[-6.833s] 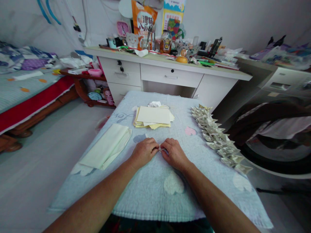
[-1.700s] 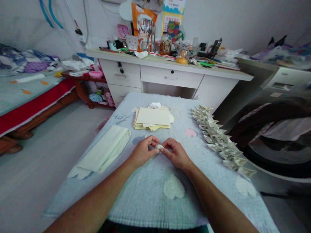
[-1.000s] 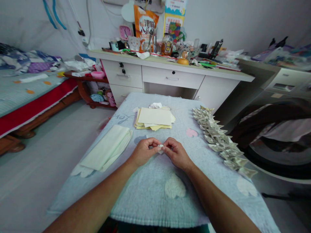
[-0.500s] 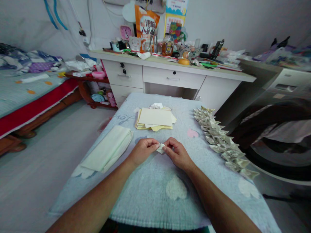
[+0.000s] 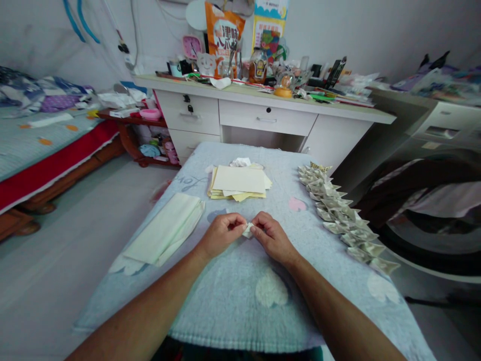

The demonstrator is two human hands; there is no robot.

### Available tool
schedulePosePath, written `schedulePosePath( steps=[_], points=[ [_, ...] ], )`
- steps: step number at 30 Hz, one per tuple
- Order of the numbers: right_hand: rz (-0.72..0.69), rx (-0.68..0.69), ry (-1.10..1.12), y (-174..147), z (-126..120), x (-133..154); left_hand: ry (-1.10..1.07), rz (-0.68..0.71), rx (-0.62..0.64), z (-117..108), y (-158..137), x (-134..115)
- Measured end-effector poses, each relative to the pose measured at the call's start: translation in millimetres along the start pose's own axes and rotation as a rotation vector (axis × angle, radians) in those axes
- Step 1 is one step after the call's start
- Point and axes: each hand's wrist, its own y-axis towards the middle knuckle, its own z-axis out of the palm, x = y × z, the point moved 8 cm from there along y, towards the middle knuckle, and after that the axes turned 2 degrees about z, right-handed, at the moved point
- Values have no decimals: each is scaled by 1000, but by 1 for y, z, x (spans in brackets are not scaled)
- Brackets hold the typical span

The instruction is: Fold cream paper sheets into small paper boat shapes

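Between my two hands is a small folded piece of pale paper (image 5: 248,230), mostly covered by the fingers. My left hand (image 5: 224,233) pinches its left side between thumb and fingers. On the other side my right hand (image 5: 273,237) grips it the same way. Beyond the hands lies a stack of cream and yellow paper sheets (image 5: 240,180). A folded bundle of pale green paper (image 5: 167,228) rests left of my left hand. Along the right edge of the table, several folded paper pieces with pointed ends (image 5: 340,213) are nested in a long row.
A light blue cloth (image 5: 221,306) with heart prints covers the table. Crumpled white paper (image 5: 240,162) sits behind the stack. Farther back stands a white desk (image 5: 195,116) crowded with items. A washing machine (image 5: 451,123) is at the right, a bed (image 5: 63,138) at the left.
Both hands stay on the small folded paper, with only slight finger movement. The whole view has shifted a little; the other papers lie as before.
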Motion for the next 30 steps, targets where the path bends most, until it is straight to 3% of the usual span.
schedulePosePath(
  steps=[6,12,20,30],
  points=[
    [-3,-5,20,0,0,-3,7,-36,10,1,0,6],
    [-29,29,76,-2,3,-3,-118,-117,13,3,0,12],
    [-17,77,90,-4,2,-7,-195,-82,-25,-1,1,20],
    [13,48,162,-2,3,-7,-139,-70,-17,0,1,16]
  ],
)
